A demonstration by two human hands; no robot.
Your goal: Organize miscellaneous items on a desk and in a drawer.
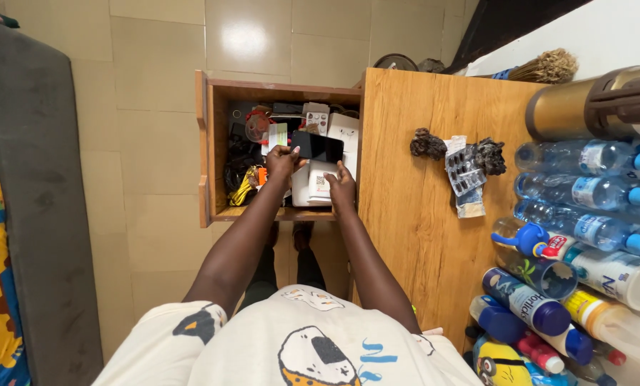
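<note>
I look down into an open wooden drawer [207, 154] packed with cables, small boxes and cards. My left hand [283, 161] grips the left end of a black phone [318, 147] held flat above the drawer. My right hand [342, 188] rests lower, fingers touching a white box [310, 184] that lies in the drawer under the phone. A yellow cable [243, 191] lies at the drawer's left side, next to my left wrist.
A wooden cabinet top [406, 214] to the right carries pill blister packs [464, 174], two dark hair ties, several water bottles [592, 191], jars and a gold flask [592, 107]. A tiled floor lies below, a grey mattress edge [37, 193] at left.
</note>
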